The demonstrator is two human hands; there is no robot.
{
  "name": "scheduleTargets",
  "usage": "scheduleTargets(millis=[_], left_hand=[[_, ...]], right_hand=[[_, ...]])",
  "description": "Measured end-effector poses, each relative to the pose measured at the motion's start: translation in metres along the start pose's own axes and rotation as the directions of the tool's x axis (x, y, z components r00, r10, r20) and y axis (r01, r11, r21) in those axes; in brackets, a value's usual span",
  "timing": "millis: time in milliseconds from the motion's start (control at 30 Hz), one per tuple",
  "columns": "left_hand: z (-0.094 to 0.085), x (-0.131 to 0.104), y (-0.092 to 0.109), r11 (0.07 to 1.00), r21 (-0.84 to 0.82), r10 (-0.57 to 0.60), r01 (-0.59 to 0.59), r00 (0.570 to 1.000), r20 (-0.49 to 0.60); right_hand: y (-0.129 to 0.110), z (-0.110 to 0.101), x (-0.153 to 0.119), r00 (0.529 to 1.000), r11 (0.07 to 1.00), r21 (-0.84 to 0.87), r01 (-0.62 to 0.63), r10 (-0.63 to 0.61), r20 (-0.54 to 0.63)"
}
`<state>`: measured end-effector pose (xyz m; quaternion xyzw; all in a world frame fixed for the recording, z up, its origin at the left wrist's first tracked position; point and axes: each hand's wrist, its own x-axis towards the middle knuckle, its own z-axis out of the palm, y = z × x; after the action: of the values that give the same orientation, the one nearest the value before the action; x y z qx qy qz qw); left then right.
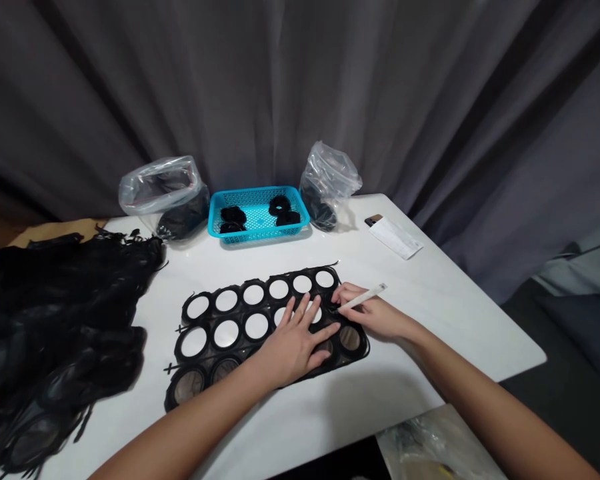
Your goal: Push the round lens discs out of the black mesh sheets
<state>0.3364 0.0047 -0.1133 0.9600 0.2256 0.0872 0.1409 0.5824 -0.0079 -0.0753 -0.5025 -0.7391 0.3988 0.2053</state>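
Note:
A black sheet (240,311) with rows of round rings lies on the white table. In the upper rows most circles show white; along the front row they look dark and see-through. My left hand (293,343) rests flat on the sheet, right of its middle, fingers spread. My right hand (367,312) is closed around a slim white pen-shaped tool (365,296), its tail pointing up and right. The tool's working tip is hidden near the fingers, so its exact kind does not show. The right fingertips touch the sheet's right edge, beside a ring.
A large pile of similar black sheets (55,333) covers the table's left side. At the back stand a blue basket (260,235) holding several black pieces and two clear plastic bags (157,190) with black contents. A phone under white paper (396,238) lies back right.

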Motion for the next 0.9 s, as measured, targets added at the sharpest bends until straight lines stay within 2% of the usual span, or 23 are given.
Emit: scheduleTargets(millis=[267,433,567,633,700,733,800,833,867,900], left_hand=[[0.000,0.000,0.001,1.000,0.010,0.006,-0.006,1.000,-0.015],[0.002,-0.001,0.001,1.000,0.003,0.008,-0.008,0.999,-0.032],[0.001,-0.001,0.001,1.000,0.002,0.007,-0.007,1.000,-0.024],[0.001,-0.001,0.001,1.000,0.002,0.001,-0.001,1.000,-0.014],[0.001,-0.001,0.001,1.000,0.000,0.002,-0.002,1.000,-0.021],[0.002,-0.001,0.000,1.000,-0.002,0.007,-0.007,0.999,-0.031],[0.003,-0.002,0.000,1.000,-0.002,0.015,-0.016,0.999,-0.047],[0.003,-0.003,-0.001,1.000,0.001,0.016,-0.016,0.999,-0.049],[0.004,-0.003,-0.001,1.000,0.004,0.016,-0.016,0.999,-0.047],[0.004,-0.003,-0.002,1.000,0.009,0.016,-0.016,0.999,-0.042]], right_hand=[[-0.005,-0.003,0.001,1.000,0.999,-0.037,-0.013,0.014,0.018],[-0.011,0.003,-0.004,1.000,0.989,-0.147,0.031,-0.031,0.005],[-0.009,0.023,-0.004,0.985,0.920,-0.371,0.126,-0.160,-0.063],[-0.003,0.028,-0.002,0.965,0.913,-0.395,0.098,-0.185,-0.187],[0.006,0.021,0.002,0.908,0.958,-0.285,-0.021,-0.101,-0.408],[0.011,0.014,0.003,0.849,0.976,-0.190,-0.103,-0.013,-0.527],[0.021,-0.006,0.002,0.686,0.971,0.029,-0.238,0.189,-0.703],[0.026,-0.017,0.000,0.607,0.955,0.137,-0.265,0.275,-0.745],[0.031,-0.026,-0.003,0.550,0.936,0.248,-0.249,0.348,-0.760],[0.036,-0.034,-0.008,0.519,0.909,0.365,-0.203,0.416,-0.747]])
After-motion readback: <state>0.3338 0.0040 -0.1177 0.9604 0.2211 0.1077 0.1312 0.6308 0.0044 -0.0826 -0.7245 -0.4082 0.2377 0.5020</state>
